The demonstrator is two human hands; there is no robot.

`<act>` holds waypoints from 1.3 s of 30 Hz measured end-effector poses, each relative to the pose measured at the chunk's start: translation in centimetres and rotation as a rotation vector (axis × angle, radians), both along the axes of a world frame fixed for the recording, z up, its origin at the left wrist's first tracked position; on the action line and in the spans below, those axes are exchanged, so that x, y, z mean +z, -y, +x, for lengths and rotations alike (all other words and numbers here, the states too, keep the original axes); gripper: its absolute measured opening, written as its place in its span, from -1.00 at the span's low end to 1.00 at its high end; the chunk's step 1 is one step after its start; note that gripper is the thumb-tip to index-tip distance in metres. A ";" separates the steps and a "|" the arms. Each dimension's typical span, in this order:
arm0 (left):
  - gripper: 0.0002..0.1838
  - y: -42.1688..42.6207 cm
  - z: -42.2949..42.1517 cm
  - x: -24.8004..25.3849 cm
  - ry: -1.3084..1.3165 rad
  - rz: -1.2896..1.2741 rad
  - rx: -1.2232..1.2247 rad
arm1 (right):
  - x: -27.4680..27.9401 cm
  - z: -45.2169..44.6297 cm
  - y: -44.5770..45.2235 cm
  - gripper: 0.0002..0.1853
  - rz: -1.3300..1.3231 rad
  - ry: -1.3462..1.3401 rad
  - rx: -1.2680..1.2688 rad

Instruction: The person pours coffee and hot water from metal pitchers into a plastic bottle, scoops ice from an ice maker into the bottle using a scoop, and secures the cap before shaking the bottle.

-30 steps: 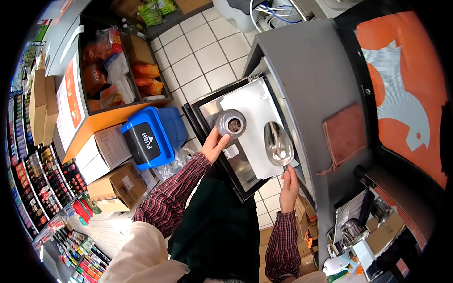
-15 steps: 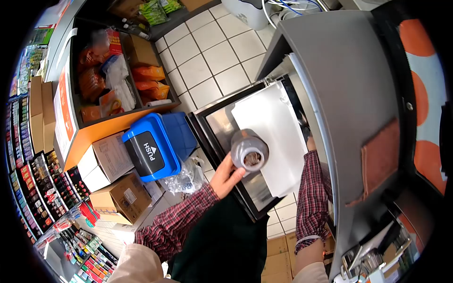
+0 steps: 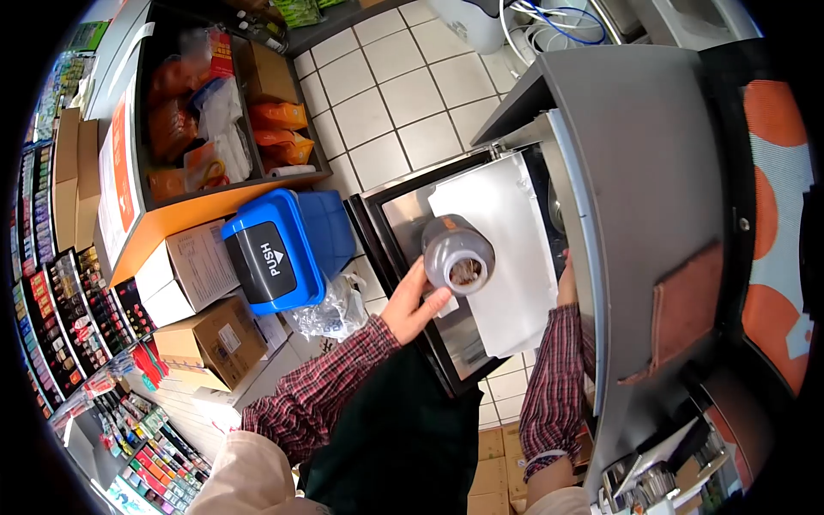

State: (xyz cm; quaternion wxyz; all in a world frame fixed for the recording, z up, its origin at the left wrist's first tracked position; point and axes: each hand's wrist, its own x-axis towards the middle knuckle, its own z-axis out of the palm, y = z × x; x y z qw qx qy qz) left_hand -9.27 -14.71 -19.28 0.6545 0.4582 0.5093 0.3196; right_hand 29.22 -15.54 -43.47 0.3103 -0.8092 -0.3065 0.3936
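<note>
My left hand (image 3: pixel 410 307) is closed around the side of a translucent grey plastic jar (image 3: pixel 455 239). Its open mouth faces me, and brownish contents show inside. The jar sits over a white panel (image 3: pixel 511 313) on a black-rimmed open door or drawer (image 3: pixel 446 369); whether it rests there I cannot tell. On the right, my right hand (image 3: pixel 566 285) reaches into the opening under the grey counter (image 3: pixel 635 129). The opening's edge hides most of its fingers.
Left of the door stands a blue bin with a PUSH lid (image 3: pixel 273 257), with a clear plastic bag (image 3: pixel 330 313) beside it. Cardboard boxes (image 3: pixel 215 343) lie nearby. An open compartment (image 3: pixel 322 167) holds orange packets. White cables (image 3: pixel 519 43) hang at the top.
The view has shifted slightly. My right hand shows a little more at the opening's edge. My left hand still holds the jar, tilted a little differently, over the white panel.
</note>
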 end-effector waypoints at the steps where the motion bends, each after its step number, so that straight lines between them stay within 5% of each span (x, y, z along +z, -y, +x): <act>1: -0.32 -0.4 -0.1 0.0 0.005 -0.003 -0.003 | 3.2 -1.2 1.6 -0.59 -0.052 0.097 -0.007; 4: -0.30 -1.6 0.2 0.2 -0.006 0.015 0.039 | 21.3 -9.6 -0.6 -0.58 -0.484 -0.029 -0.112; 6: -0.29 -2.1 -0.1 -0.1 -0.115 0.062 0.014 | 19.2 -8.4 4.6 -0.47 -0.092 -0.027 0.008; 10: -0.38 -2.3 -0.1 -0.4 -0.184 0.107 0.008 | 28.8 -11.4 7.7 -0.61 -0.075 -0.081 0.100; 16: -0.42 -0.8 0.3 -1.5 -0.244 0.144 -0.140 | 39.5 -14.2 9.3 -0.69 -0.029 0.243 0.358; 24: -0.43 1.2 2.1 -0.6 -0.230 0.194 -0.279 | 42.8 -15.4 10.0 -0.73 -0.030 0.630 0.487; 39: -0.34 0.7 4.2 -1.0 -0.024 -0.050 -0.183 | 41.9 -13.8 13.7 -0.70 -0.014 0.324 0.251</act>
